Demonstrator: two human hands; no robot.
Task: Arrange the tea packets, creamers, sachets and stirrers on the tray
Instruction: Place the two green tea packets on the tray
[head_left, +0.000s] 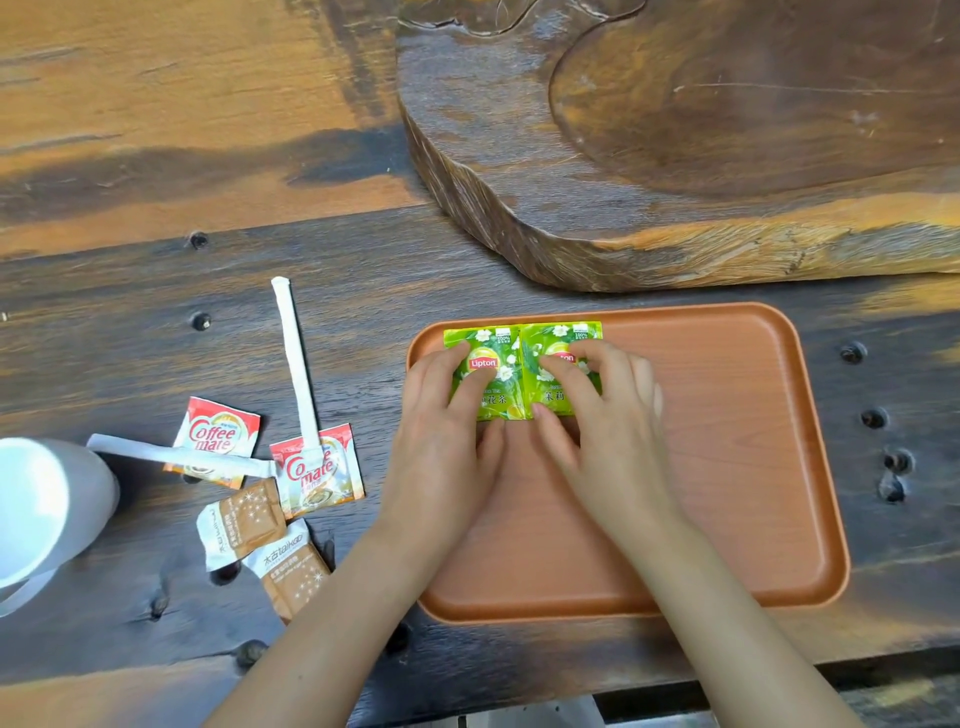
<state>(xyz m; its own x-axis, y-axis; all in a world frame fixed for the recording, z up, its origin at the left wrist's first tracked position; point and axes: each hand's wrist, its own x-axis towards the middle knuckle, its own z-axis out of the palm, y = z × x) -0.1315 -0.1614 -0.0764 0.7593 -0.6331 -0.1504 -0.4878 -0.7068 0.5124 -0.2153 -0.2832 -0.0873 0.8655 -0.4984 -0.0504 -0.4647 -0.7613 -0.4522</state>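
Note:
Two green Lipton tea packets lie side by side in the far left corner of the orange tray (727, 467). My left hand (447, 436) rests its fingers on the left tea packet (488, 348). My right hand (602, 431) presses on the right tea packet (550, 343). Left of the tray, on the table, lie two Coffee mate creamers (218, 431) (317, 473), two brown sugar sachets (244, 519) (296, 571) and two paper-wrapped stirrers (293, 353) (176, 456).
A white mug (41, 509) lies at the left edge, close to the creamers. A thick carved wooden slab (675, 156) rises behind the tray. The table's near edge runs just below my forearms.

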